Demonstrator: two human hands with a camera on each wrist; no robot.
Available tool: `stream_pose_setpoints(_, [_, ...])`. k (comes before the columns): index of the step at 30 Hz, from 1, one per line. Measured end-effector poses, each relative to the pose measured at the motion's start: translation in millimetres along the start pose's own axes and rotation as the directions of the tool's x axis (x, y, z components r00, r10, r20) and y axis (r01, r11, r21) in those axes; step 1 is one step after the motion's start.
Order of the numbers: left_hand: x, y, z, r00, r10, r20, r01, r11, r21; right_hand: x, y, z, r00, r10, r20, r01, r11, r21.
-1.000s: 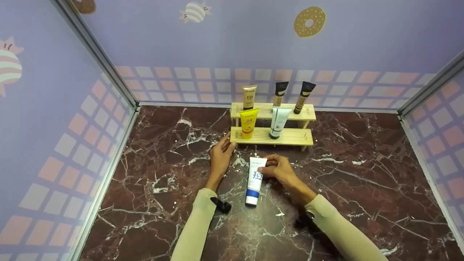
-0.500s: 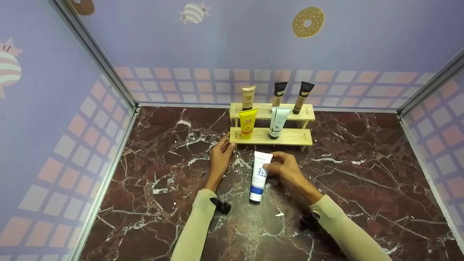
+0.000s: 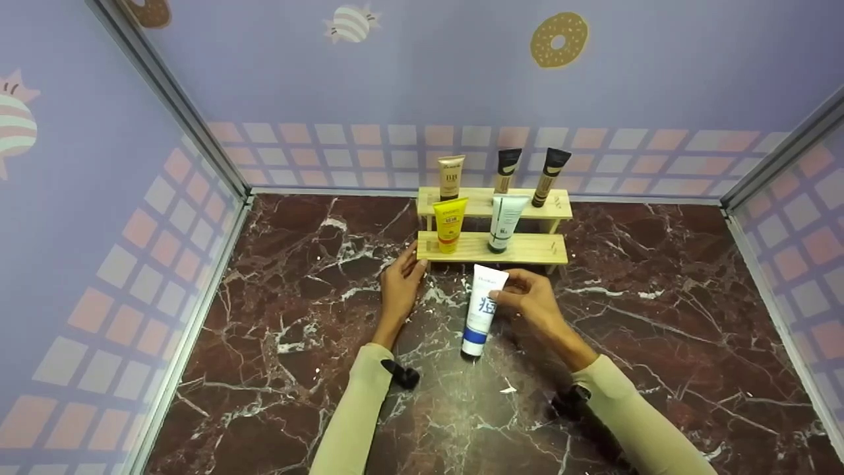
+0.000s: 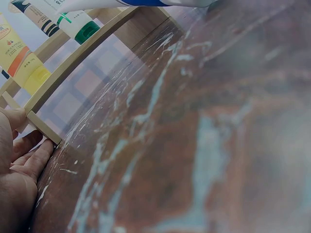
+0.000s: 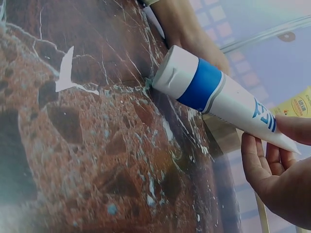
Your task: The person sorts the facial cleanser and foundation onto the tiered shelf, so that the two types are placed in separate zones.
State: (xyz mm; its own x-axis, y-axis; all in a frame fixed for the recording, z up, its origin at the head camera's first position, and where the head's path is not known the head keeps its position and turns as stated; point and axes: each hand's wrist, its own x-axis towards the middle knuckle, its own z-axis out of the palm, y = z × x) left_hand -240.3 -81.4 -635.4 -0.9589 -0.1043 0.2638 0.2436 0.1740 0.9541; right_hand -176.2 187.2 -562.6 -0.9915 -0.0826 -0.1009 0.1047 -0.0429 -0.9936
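My right hand pinches a white tube with a blue band and blue lettering, thumb on the front and fingers behind. The tube leans, its cap end low and toward me, in front of a two-tier wooden display rack. In the right wrist view the white tube points its cap away from the hand. My left hand holds the rack's left front corner, thumb at the front edge and fingers along the side. The left wrist view shows those fingers at the rack's leg.
On the lower tier stand a yellow tube and a pale green tube. The upper tier holds a gold tube and two black-topped tubes, one a slim tube tilting right. Patterned walls enclose the marbled table.
My right hand has carried the white tube right and toward the rack, with the tube tilting more. The left hand stays at the rack's corner.
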Motion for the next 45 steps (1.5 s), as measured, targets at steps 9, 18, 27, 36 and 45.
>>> stream_pose_setpoints(9, [0.0, -0.2, -0.6, 1.000, -0.018, 0.009, 0.018, 1.000, -0.009, -1.6, -6, -7, 0.999, -0.001, -0.044, 0.002, 1.000, 0.028])
stream_pose_setpoints(18, [-0.7, 0.5, -0.5, 1.000, -0.024, 0.004, 0.024, 1.000, -0.008, -3.6, -16, -14, 0.998, -0.016, -0.061, 0.015, 1.000, -0.011])
stream_pose_setpoints(27, [-0.7, 0.8, -0.3, 0.999, -0.046, 0.001, 0.046, 0.999, -0.019, -3.8, -23, -19, 0.996, -0.057, -0.066, 0.052, 0.996, -0.066])
stream_pose_setpoints(36, [-1.2, 1.9, -0.4, 0.999, -0.039, 0.002, 0.039, 0.999, -0.024, -4.2, -28, -25, 0.995, -0.072, -0.070, 0.066, 0.994, -0.083])
stream_pose_setpoints(45, [-0.4, 1.4, -0.6, 0.999, -0.033, 0.004, 0.033, 0.999, -0.002, -2.9, -31, -32, 0.996, -0.058, -0.069, 0.052, 0.995, -0.088])
